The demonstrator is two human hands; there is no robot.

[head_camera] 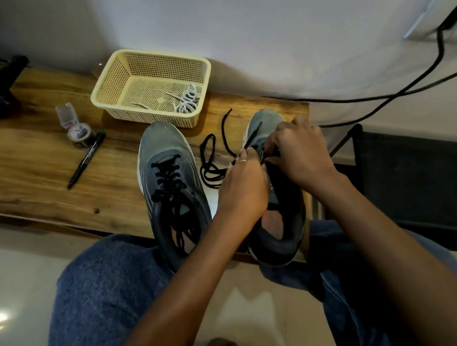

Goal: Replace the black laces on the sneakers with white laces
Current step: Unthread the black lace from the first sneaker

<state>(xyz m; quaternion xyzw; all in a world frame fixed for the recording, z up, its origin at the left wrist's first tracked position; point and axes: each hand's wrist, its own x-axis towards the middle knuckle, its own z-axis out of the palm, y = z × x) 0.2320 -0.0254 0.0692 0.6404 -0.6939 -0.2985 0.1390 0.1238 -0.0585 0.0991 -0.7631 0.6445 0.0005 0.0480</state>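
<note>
Head view: cream basket (107,87) holds coiled white laces (187,102).

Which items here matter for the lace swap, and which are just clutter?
Job: right sneaker, being unlaced by left hand and right hand; its loose black lace; left sneaker, laced black; white laces in basket.

Clutter: marker, small plastic container, black cable.

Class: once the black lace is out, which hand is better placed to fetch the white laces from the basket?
Left. The left hand is on the side nearer the basket holding the white laces.
</note>
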